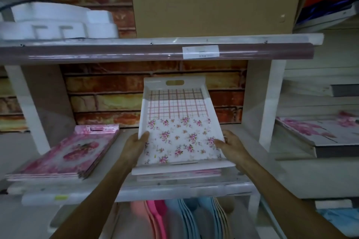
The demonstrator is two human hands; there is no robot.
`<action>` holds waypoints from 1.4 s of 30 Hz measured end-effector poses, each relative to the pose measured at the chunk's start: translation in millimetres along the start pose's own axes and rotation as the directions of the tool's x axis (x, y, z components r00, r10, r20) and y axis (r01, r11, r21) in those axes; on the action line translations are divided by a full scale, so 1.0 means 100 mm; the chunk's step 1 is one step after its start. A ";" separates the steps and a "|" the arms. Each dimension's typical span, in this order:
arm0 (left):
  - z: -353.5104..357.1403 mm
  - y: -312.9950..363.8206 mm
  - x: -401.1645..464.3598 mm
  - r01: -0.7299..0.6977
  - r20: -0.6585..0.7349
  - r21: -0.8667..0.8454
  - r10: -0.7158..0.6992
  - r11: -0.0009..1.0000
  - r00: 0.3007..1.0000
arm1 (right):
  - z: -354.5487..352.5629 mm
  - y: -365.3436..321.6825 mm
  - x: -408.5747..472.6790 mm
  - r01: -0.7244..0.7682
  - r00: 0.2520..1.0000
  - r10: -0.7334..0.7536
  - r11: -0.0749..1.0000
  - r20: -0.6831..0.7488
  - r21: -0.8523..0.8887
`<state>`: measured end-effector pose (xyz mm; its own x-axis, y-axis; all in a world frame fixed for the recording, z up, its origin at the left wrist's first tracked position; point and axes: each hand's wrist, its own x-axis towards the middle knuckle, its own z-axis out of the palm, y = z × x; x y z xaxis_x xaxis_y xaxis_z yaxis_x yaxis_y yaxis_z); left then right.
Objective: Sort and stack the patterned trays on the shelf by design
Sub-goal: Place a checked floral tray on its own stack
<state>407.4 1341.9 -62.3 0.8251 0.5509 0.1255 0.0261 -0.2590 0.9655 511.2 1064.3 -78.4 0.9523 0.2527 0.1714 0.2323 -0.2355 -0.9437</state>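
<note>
A white tray (177, 122) with a pink plaid far half and a small-rose near half is tilted up over the middle shelf (174, 190). My left hand (136, 145) grips its left rim and my right hand (232, 146) grips its right rim. Under its near end lies a low stack of trays (178, 174) with pink edges; their designs are hidden. On the left of the same shelf rests a stack of pink rose trays (70, 153), handle end toward the wall.
A cardboard box (213, 0) and white foam pieces (58, 23) sit on the upper shelf. Pink and blue items (184, 219) stand upright below. The neighbouring right shelf holds pink-flowered grey trays (318, 132). White uprights (272, 103) frame the bay.
</note>
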 end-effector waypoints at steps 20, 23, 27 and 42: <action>0.14 -0.73 0.61 -0.040 0.090 0.446 -0.001 0.894 0.996 | 0.36 0.56 0.36 -0.183 0.982 0.189 0.971 0.027 -0.156; 0.15 -0.79 0.62 -0.034 0.099 0.474 -0.015 0.880 0.995 | 0.39 0.59 0.38 -0.177 0.983 0.184 0.969 0.023 -0.171; 0.17 -0.86 0.65 -0.041 0.111 0.492 -0.016 0.870 0.994 | 0.40 0.62 0.40 -0.174 0.983 0.184 0.962 0.027 -0.212; 0.19 -0.90 0.76 -0.082 0.169 0.700 -0.053 0.709 0.984 | 0.32 0.61 0.35 -0.145 0.989 0.146 0.939 -0.020 -0.312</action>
<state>478.9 1392.4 -144.3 0.9061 0.4217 0.0338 0.3459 -0.7845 0.5147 552.4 1089.0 -138.5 0.9798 0.1965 0.0370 0.1415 -0.5502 -0.8230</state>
